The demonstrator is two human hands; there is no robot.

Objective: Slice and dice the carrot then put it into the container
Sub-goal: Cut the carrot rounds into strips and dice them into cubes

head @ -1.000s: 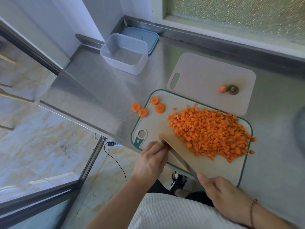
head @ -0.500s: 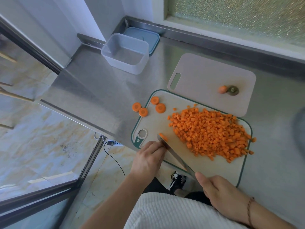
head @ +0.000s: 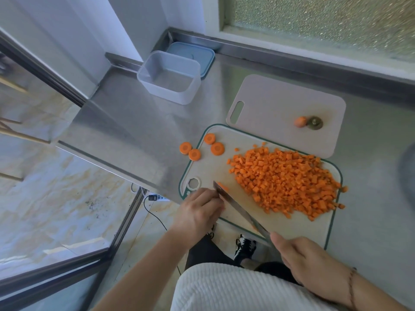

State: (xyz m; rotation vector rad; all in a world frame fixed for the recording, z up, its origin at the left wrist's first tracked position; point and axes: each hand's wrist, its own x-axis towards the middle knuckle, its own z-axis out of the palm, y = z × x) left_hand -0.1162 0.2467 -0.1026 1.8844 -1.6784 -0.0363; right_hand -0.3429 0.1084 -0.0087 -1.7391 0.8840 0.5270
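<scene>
Closest to me is my white ribbed top [head: 235, 290], and below the counter edge my dark trousers and one black-and-white shoe [head: 245, 246] on the pale marbled floor tiles [head: 58, 198]. My right hand [head: 312, 265] curls round the handle of the knife [head: 240, 211], thumb lying along it; the handle itself is hidden under my palm. The blade runs up and to the left across the near corner of the green-rimmed cutting board [head: 314, 230]. My left hand [head: 199, 213] sits at the board's near left edge, fingers bent down against the side of the blade near its tip; whatever they hold under there I cannot tell, though a small orange piece [head: 222, 186] shows just past the blade.

Beyond the knife a broad heap of diced carrot [head: 287, 182] covers the right half of the board, a few cubes lying at its right rim. Four round carrot slices [head: 217, 148] lie at the far left corner, two on the board and two just off it on the stainless steel counter [head: 134, 131].

Farther back a second, plain grey board [head: 280, 102] lies partly under the first, carrying the carrot's tip [head: 300, 121] and its dark stem end [head: 314, 123], touching each other. Further left, near the corner, stands the clear plastic container [head: 169, 77] with nothing in it, its blue lid [head: 202, 57] flat behind it against the steel upstand. Above that are white walls and a frosted window [head: 314, 21]. A black cable [head: 157, 217] trails on the floor under the counter's left edge.
</scene>
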